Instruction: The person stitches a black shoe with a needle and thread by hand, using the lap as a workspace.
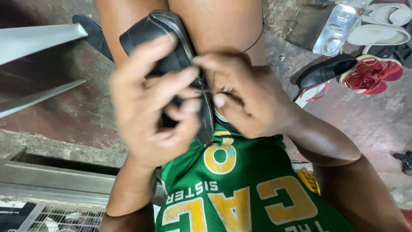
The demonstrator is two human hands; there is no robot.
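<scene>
your left hand (156,101) is wrapped around a black leather shoe (171,56), fingers curled over the upper and sole edge, a bit motion-blurred so the exact grip is fuzzy. the shoe sits wedged between your knees (214,25), toe end pointing away from you, sole edge turned toward your right hand (242,96). that right hand is pinched shut, thumb and fingertips pressed together right against the rim of the shoe on something thin, looks like a needle or thread but it's too small to tell for sure. you're wearing a green jersey (240,189) with yellow lettering. over on the floor (373,116) to your right there's another black shoe (328,71), a red sneaker (371,73) just beside it, a pair of white sandals (382,25) further back and a shiny metal piece (337,30). grey metal bars (40,38) run along your left.
</scene>
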